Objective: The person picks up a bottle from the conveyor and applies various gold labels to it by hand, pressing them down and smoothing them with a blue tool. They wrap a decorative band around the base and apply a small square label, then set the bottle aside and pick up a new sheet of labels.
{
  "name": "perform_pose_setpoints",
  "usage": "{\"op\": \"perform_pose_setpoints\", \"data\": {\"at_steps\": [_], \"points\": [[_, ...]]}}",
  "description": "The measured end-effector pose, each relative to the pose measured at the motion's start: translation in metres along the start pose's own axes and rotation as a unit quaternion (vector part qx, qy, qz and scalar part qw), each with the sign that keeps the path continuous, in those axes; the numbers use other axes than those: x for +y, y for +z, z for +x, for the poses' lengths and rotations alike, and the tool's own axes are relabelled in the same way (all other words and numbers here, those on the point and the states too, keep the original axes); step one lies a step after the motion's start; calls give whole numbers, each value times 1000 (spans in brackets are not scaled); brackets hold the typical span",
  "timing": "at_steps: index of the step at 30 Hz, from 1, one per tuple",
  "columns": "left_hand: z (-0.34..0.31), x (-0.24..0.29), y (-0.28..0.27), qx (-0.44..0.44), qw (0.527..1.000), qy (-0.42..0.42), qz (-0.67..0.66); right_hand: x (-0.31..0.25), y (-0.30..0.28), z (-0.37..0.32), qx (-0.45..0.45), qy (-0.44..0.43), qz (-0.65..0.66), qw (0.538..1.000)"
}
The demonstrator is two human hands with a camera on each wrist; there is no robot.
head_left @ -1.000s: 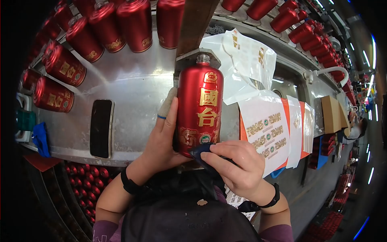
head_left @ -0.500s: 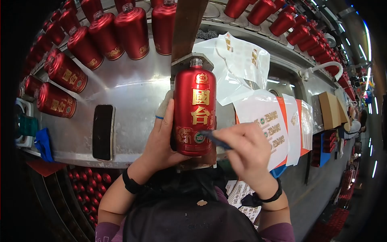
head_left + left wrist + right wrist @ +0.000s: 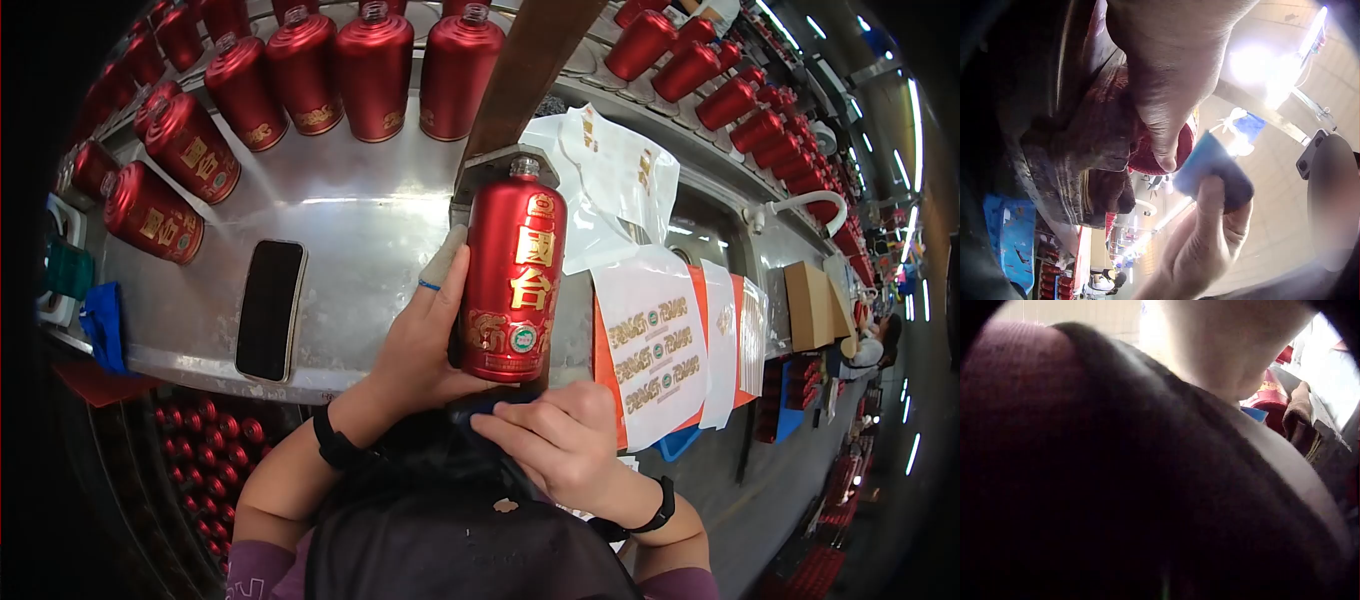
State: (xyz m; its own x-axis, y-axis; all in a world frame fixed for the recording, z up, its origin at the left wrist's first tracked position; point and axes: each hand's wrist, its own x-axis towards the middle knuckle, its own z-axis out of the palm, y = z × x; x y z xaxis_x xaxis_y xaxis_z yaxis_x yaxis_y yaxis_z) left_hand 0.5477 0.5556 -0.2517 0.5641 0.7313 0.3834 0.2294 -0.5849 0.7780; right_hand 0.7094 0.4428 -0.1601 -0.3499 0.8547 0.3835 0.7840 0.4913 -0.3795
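A red bottle (image 3: 512,290) with gold characters and a green round emblem lies face up against a metal and wood rest. The left hand (image 3: 425,335) grips its left side and base, one finger covered and another wearing a blue band. Just below the base, the right hand (image 3: 560,445) pinches a dark blue piece (image 3: 480,408), apart from the bottle. In the left wrist view the piece (image 3: 1216,172) looks like a flat blue pad between thumb and fingers of the right hand (image 3: 1200,250), beside the bottle's base (image 3: 1147,156). The right wrist view is mostly blocked by a dark band.
A phone (image 3: 271,310) lies on the metal table (image 3: 345,250). More red bottles (image 3: 375,75) stand behind at the left. Printed sheets (image 3: 655,345) and clear plastic (image 3: 610,180) lie to the right. A blue cloth (image 3: 103,325) hangs at the left edge.
The right hand with the blue piece first went up to the emblem on the bottle's lower front, then down below the base. The left hand keeps its grip; the head view has shifted.
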Motion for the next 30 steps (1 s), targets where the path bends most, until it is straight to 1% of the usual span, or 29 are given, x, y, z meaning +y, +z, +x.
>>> {"op": "perform_pose_setpoints", "data": {"at_steps": [1,3,4,5,7,8,9,11,12,13,14,15,17,18,19,20,21,22,23,24,25,26,27,28,29,30], "points": [[-1,3,0,-1,1000,-6,-9,-1,-1,-1,-3,0,0,1000],[0,0,1,13,1000,-1,-9,2,-6,3,-12,83,42,996],[-1,-1,0,9,1000,2,-7,4,-6,8,10,114,47,992],[-2,-2,0,3,1000,4,-6,4,-6,14,36,172,64,982],[-3,-2,0,7,1000,12,-1,12,-4,13,64,235,97,965],[-2,-3,0,10,1000,19,4,14,-4,8,56,286,125,948],[-2,-3,0,15,1000,20,3,17,-6,4,67,330,157,929],[-1,-1,1,34,999,24,24,33,-6,-9,116,345,63,929],[-3,-1,0,16,1000,-2,17,44,-6,-14,120,373,61,918],[-5,-1,0,0,1000,-22,10,40,-10,-16,129,363,50,921],[-5,-3,1,15,1000,-1,24,31,-13,-12,122,386,85,910],[-8,-3,1,-11,999,-28,20,24,-16,-6,113,408,121,898],[-6,-2,0,1,1000,-3,15,14,-14,7,67,297,134,943],[-6,-2,0,-6,1000,-2,11,18,-9,7,62,311,182,931],[-6,-3,-2,-16,1000,-2,8,30,-1,-2,96,311,193,926],[-7,-2,-3,-34,999,-6,5,42,0,-11,93,335,132,928],[-8,-1,-3,-28,1000,7,10,56,-2,-22,91,356,72,927],[-9,-1,-1,-35,999,-7,4,68,-1,-30,110,367,97,919],[-9,-2,-1,-42,999,-21,-2,58,-6,-23,120,365,95,918],[-6,-3,0,-32,999,10,26,42,-17,-10,111,334,120,928],[-6,-2,2,-34,999,13,27,27,-22,-2,100,309,145,935],[-9,-2,2,-44,999,-7,7,20,-19,4,95,285,186,935],[-11,-3,0,-56,998,-27,-9,24,-16,1,101,288,191,933],[-10,-2,-1,-40,999,0,14,38,-11,-7,98,332,170,923],[-10,0,-2,-52,998,-27,-6,55,-6,-17,90,374,149,911],[-9,0,-2,-55,998,-36,-12,76,-2,-32,89,358,42,928]]}}
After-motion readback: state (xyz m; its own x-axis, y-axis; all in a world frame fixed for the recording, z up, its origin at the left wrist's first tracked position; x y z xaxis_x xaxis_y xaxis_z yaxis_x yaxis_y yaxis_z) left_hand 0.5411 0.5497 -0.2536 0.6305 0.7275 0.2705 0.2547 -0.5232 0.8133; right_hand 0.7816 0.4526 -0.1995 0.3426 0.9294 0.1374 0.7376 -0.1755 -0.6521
